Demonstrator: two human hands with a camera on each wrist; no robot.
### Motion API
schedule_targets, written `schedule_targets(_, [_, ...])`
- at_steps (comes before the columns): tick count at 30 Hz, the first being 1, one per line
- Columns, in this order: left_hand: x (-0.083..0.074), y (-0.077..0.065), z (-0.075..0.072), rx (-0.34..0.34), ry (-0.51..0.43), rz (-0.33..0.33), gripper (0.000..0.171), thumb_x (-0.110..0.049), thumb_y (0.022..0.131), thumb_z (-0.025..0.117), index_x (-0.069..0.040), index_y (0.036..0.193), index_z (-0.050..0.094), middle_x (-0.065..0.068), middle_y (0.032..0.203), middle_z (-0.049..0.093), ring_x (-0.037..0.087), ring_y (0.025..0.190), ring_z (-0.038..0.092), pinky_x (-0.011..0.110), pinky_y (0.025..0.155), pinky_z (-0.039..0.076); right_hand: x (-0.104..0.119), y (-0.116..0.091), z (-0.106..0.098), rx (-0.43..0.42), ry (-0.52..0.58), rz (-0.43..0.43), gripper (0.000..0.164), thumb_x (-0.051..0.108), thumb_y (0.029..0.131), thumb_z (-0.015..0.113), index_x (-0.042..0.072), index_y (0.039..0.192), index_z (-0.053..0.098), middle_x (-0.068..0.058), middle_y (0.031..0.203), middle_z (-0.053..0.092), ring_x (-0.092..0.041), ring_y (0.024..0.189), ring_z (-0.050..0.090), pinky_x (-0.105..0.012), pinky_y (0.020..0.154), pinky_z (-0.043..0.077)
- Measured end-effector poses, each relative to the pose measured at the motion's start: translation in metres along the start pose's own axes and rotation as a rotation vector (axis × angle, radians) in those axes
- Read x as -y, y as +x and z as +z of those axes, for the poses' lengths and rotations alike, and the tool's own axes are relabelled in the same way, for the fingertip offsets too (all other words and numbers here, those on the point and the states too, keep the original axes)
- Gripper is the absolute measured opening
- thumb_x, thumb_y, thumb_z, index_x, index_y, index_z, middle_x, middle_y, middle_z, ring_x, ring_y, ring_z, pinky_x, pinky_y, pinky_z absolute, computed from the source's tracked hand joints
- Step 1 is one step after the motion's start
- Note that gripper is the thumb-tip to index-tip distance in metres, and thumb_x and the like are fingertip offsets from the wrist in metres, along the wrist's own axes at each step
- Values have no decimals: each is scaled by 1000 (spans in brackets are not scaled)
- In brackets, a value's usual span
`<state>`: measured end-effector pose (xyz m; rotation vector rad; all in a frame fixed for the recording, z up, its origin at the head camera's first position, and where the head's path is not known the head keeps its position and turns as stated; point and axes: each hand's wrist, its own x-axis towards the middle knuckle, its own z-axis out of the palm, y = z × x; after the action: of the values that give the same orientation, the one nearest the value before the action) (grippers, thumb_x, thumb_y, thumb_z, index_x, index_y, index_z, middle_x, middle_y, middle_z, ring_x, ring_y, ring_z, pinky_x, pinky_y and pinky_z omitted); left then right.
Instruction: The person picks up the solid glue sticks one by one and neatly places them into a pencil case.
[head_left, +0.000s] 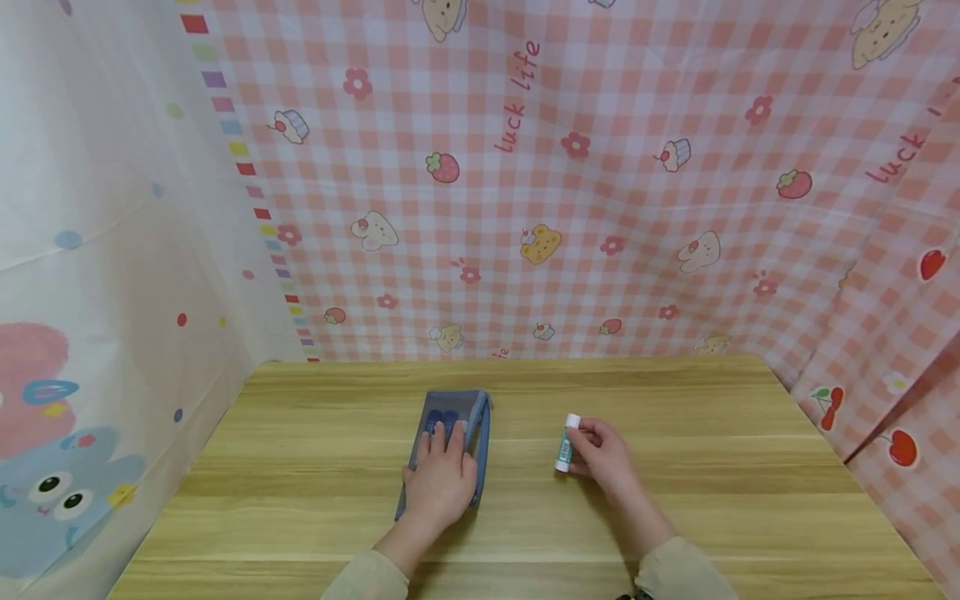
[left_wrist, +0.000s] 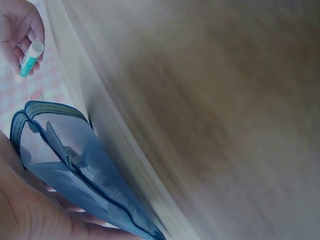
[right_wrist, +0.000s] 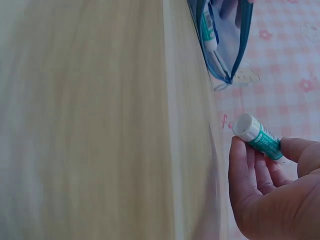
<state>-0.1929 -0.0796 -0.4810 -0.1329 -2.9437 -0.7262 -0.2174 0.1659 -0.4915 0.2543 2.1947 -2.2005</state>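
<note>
A blue mesh pencil case (head_left: 459, 403) lies on the table with its zipped side gaping toward the right. My left hand (head_left: 441, 486) rests on top of it, fingers spread and fairly straight. Through the mesh show dark blue rounded shapes (head_left: 442, 420), perhaps scissor handles. To the right of the case, my right hand (head_left: 613, 465) pinches a white and green glue stick (head_left: 566, 447) between thumb and fingers, apart from the case. In the right wrist view, a similar white and green tube (right_wrist: 208, 34) shows inside the case's opening.
The wood-grain table (head_left: 697, 433) extends to both sides of the hands. Behind it hangs a pink checked cloth (head_left: 622, 192), and a white patterned cloth (head_left: 112, 200) borders the left side.
</note>
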Motion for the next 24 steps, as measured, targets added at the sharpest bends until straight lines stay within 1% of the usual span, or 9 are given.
schedule_targets(10, [0,0,0,3,-5,-4,53,-25,99,41,-7,149,45,25,153,36,49,139,29,83,91,26,-2,0,31,30,-14,-2,27,5,98,59,-11,119,54,-15,98,61,-17,76,61,-34,64,59])
schedule_targets(17, [0,1,2,1,0,-6,53,-27,100,41,-7,149,45,24,153,36,49,140,29,82,92,26,-3,2,50,69,-13,-13,30,7,98,60,-12,119,53,-15,97,59,-18,75,61,-33,63,59])
schedule_targets(24, [0,1,2,0,9,-14,54,-29,99,41,-8,149,45,24,153,36,49,140,29,82,92,27,-2,5,64,87,-17,-8,32,8,97,61,-13,120,53,-15,96,59,-18,75,60,-35,62,59])
